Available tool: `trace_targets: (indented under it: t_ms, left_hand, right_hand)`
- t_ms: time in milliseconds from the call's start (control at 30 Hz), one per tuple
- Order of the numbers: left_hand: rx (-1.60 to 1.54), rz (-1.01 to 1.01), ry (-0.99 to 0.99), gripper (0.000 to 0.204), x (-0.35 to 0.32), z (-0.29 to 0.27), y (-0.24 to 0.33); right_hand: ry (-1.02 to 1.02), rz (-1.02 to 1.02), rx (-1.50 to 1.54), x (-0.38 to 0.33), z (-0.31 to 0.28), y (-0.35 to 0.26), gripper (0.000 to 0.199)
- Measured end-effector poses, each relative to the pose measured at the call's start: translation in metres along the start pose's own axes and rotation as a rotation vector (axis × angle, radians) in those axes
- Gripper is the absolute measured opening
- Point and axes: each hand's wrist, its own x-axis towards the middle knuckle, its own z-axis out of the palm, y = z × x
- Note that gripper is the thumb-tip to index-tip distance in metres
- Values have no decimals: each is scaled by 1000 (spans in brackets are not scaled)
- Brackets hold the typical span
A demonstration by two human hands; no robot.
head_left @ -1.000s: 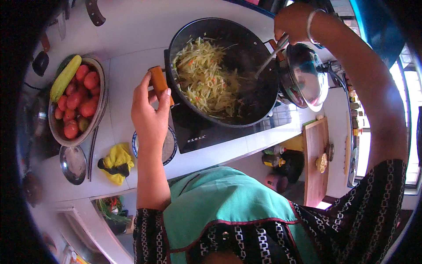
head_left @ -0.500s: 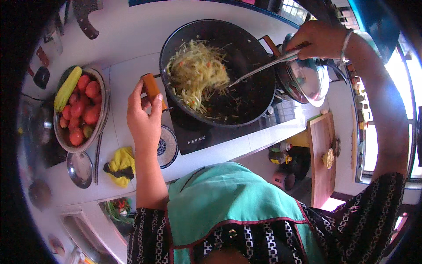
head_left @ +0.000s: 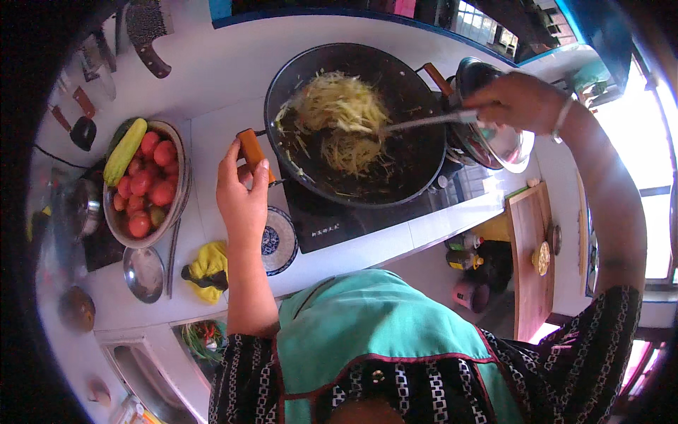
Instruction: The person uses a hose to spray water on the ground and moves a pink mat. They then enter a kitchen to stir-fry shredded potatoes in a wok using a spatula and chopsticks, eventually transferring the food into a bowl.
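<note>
She's in the middle of stirring: the left hand (head_left: pixel 241 201) is wrapped round the orange handle (head_left: pixel 255 154) of the wok (head_left: pixel 417 152), holding it steady on the black hob (head_left: pixel 321 222), while the right hand (head_left: pixel 521 104) is closed on the metal spatula (head_left: pixel 417 124), whose far end is buried in the pale shredded strips (head_left: pixel 342 116) heaped toward the back and middle of the pan. By my reckoning the strips want turning from underneath, so the blade has to go down along the wok's floor and lift, with the left grip firm so the pan doesn't twist. A steel lid (head_left: pixel 498 141) sits just beside the wok under her right wrist, close enough to be knocked. A patterned plate (head_left: pixel 279 240) lies on the counter beneath the left forearm. Farther left stands a bowl (head_left: pixel 180 194) of tomatoes (head_left: pixel 145 184) with a cucumber (head_left: pixel 125 150) on top, a small steel dish (head_left: pixel 143 273) below it, and a yellow cloth (head_left: pixel 210 263) near the edge, all well apart from the pan
</note>
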Motion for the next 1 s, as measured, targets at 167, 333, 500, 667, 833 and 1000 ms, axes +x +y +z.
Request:
trace_targets:
  t_ms: [167,333,500,667,833,1000]
  left_hand:
    - [113,-15,6,44,1,-2,-2]
    - [87,-7,-11,44,0,0,-2]
    - [124,20,-44,43,2,-1,3]
    - [141,54,-25,44,1,-3,5]
    - [111,22,-41,44,3,3,4]
    - [69,44,-23,43,2,-6,-6]
  right_hand:
    - [-102,36,377,8,24,-34,26]
    - [379,-19,280,41,91,-10,29]
    - [64,408,1054,15,123,27,30]
    - [-109,335,1140,-81,122,45,29]
    - [-90,387,1041,-61,143,28,31]
    - [-5,202,1166,-25,143,-8,28]
